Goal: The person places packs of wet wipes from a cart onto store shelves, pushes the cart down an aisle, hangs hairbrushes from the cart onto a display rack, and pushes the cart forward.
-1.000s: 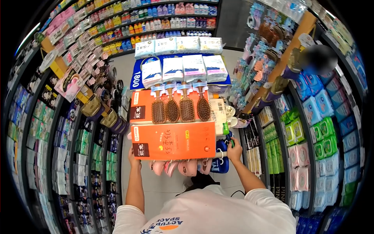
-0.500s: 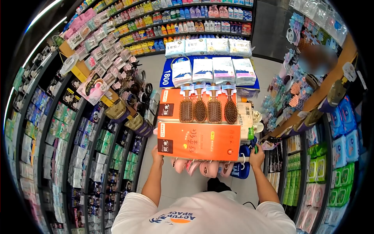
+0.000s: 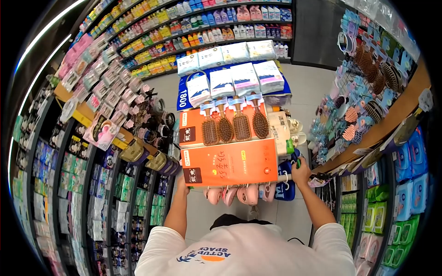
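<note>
A loaded cart stands in front of me. My right hand (image 3: pixel 301 173) is closed round the right end of its handle (image 3: pixel 284 177). My left hand (image 3: pixel 182 185) grips the left end, its fingers partly hidden by the load. Nearest to me lies an orange box (image 3: pixel 230 164), with a second orange box (image 3: pixel 198 120) behind it. Several brown hairbrushes (image 3: pixel 241 126) rest on the rear box. Farther off, white tissue packs (image 3: pixel 245 78) sit on a blue package (image 3: pixel 184 97) marked 1800. Pink slippers (image 3: pixel 248 195) and a dark blue bottle (image 3: pixel 286 189) hang below the handle.
Packed shelves (image 3: pixel 110 193) line the left side, with a hanging display (image 3: pixel 106 92) above. On the right, a rack (image 3: pixel 363 92) holds brushes and hair goods, above wipes packs (image 3: pixel 404 198). Bottle shelves (image 3: pixel 221 34) curve across the back. Grey floor tiles (image 3: pixel 304 87) show beyond the cart.
The cart and my hands have shifted slightly left in view, and the load appears turned a little counterclockwise. The right rack shows more fully. Both hands keep their places at the handle.
</note>
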`<state>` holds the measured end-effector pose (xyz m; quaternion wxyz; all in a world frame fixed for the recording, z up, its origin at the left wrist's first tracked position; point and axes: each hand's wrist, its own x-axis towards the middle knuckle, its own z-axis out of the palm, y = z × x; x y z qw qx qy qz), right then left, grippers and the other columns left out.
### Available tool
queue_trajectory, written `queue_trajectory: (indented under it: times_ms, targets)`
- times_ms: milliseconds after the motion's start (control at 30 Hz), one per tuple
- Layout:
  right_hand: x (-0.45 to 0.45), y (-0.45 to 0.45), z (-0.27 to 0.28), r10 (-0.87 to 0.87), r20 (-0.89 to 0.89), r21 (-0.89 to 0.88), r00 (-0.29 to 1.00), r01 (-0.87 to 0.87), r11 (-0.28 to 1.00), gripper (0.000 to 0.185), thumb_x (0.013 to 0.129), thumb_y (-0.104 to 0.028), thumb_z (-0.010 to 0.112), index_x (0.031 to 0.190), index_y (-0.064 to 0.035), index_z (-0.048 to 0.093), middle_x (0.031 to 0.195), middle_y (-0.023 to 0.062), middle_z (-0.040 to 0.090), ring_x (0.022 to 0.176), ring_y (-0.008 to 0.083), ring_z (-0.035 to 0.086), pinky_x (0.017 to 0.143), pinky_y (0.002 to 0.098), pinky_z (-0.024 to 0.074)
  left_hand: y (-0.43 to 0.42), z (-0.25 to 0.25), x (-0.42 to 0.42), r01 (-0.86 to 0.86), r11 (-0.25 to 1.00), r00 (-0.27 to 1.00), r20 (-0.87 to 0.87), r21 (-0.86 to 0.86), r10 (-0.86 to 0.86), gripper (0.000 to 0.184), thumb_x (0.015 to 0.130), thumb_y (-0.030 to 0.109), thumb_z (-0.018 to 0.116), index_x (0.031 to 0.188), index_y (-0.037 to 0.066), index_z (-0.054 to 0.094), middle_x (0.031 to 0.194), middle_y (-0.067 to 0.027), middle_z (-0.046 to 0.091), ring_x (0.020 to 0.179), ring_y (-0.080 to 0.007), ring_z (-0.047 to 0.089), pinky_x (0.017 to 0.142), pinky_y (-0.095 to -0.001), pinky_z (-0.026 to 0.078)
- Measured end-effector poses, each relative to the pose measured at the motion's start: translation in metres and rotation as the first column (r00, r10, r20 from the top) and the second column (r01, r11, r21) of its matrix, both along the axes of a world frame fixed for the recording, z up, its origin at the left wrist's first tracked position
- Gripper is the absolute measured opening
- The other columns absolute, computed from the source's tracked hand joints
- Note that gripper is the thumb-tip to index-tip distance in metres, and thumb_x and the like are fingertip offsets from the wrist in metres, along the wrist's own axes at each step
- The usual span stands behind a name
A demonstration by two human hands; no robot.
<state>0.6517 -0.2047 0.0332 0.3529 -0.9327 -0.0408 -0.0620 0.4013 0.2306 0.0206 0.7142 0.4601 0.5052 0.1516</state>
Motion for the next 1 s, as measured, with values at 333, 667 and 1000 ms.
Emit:
queue_trajectory:
  times_ms: [333, 667, 1000]
  targets:
    - [0.077, 0.049, -0.005, 0.006, 0.041, -0.059, 0.999, -0.003, 0.998, 0.032, 0.077, -0.017, 0.056, 0.105, -0.0018, 0.06, 0.097, 0.0209, 0.063, 0.089, 0.0383, 0.06, 0.079, 0.0449, 0.0477, 0.023, 0.005, 0.084, -0.264, 0.959, 0.963, -0.025, 0.104, 0.268, 0.018, 0.09, 0.019, 0.056, 0.088, 0.002, 0.064, 0.078, -0.0027, 0.063, 0.055, -0.0123, 0.056, 0.045, -0.03, 0.037]
    - [0.157, 0.101, -0.012, 0.0, -0.069, -0.118, 0.998, -0.008, 0.993, 0.034, 0.076, -0.024, 0.058, 0.101, -0.0022, 0.062, 0.099, 0.0206, 0.063, 0.089, 0.0395, 0.06, 0.08, 0.0461, 0.0468, 0.085, -0.008, 0.159, -0.259, 0.96, 0.964, -0.036, 0.102, 0.264, 0.02, 0.086, 0.021, 0.062, 0.089, 0.001, 0.064, 0.078, -0.0044, 0.063, 0.06, -0.0145, 0.058, 0.051, -0.0296, 0.041]
    - [0.253, 0.155, -0.025, 0.091, -0.15, -0.144, 0.984, -0.113, 0.983, 0.031, 0.072, -0.022, 0.062, 0.089, 0.0035, 0.058, 0.08, 0.0272, 0.061, 0.08, 0.0441, 0.059, 0.071, 0.0471, 0.0453, 0.139, -0.029, 0.238, -0.298, 0.947, 0.952, 0.108, 0.116, 0.287, 0.01, 0.083, 0.009, 0.059, 0.082, 0.002, 0.066, 0.073, -0.0044, 0.063, 0.059, -0.0109, 0.057, 0.052, -0.0249, 0.044]
